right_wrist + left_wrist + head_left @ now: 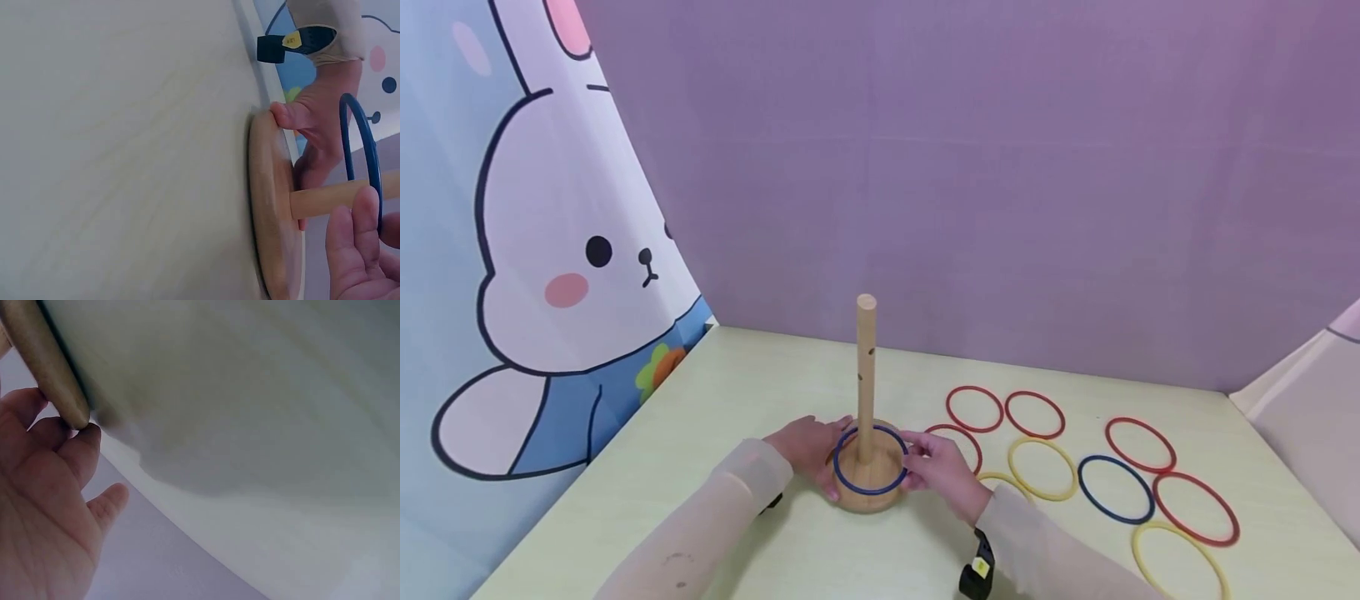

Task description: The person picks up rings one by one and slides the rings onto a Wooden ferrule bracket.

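A wooden stand has a round base [868, 502] and an upright peg [866, 367]. My left hand [811, 447] grips the left edge of this base, thumb on the near side. The left wrist view shows that hand's fingertips [84, 440] against the rim. With my right hand [946, 473] I pinch a blue ring [871, 493] at its right side. In the right wrist view the ring [373, 156] encircles the peg, apart from the base and touching neither it nor the left hand.
Several loose rings lie flat on the pale table [752, 375] to the right: red rings [976, 431], yellow rings [1052, 499] and another blue ring [1116, 457]. Some touch or overlap. A purple cloth [962, 208] hangs behind, and a rabbit-print cloth [550, 208] hangs at the left.
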Available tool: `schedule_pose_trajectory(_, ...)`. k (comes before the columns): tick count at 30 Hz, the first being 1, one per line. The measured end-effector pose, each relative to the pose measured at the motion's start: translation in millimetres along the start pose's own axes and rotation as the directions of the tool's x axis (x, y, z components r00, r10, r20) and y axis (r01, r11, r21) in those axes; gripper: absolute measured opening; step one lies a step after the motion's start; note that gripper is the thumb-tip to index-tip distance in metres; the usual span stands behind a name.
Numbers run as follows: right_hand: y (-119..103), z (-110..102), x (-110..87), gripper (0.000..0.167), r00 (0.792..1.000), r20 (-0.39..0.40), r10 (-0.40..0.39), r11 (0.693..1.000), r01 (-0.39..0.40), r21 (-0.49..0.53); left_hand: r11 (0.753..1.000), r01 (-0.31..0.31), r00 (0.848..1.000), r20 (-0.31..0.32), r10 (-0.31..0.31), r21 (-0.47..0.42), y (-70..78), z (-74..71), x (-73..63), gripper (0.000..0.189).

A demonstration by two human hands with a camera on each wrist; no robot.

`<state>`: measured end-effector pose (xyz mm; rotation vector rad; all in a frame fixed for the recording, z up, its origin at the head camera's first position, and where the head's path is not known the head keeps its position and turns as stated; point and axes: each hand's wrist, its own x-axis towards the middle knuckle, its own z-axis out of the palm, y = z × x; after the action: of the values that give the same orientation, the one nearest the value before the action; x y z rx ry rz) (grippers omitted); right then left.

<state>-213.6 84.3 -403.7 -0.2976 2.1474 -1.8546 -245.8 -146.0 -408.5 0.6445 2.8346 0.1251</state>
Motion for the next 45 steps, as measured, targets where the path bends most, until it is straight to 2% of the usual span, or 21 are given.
schedule_pose_trajectory(3, 4, 1, 0.2, 0.043, 1.0, 0.016, -0.001, 1.0, 0.001, 0.004, 0.999, -0.021, 1.0, 0.003, 0.021, 0.041, 0.4, -1.7, -0.2, 0.115)
schedule_pose_trajectory(13, 11, -10, 2.9, 0.042, 0.999, 0.03, 0.041, 0.999, -0.042, 0.009, 0.996, -0.06, 0.998, 0.026, 0.058, 0.073, 1.7, -4.5, 0.0, 0.103)
schedule_pose_trajectory(20, 13, -15, 5.7, 0.044, 0.998, 0.051, 0.036, 0.999, -0.036, 0.004, 0.997, -0.046, 0.998, 0.04, 0.043, 0.06, 2.9, -5.3, 0.1, 0.102)
schedule_pose_trajectory(33, 16, -15, 10.5, 0.042, 0.998, 0.04, 0.052, 0.999, -0.051, -0.019, 0.998, -0.033, 0.999, 0.041, 0.031, 0.057, 3.7, -4.6, -0.4, 0.102)
schedule_pose_trajectory(45, 12, -8, 14.6, 0.042, 0.997, -0.009, 0.075, 0.988, -0.076, -0.137, 0.996, -0.07, 0.997, 0.032, 0.068, 0.056, 1.7, -5.1, -1.6, 0.103)
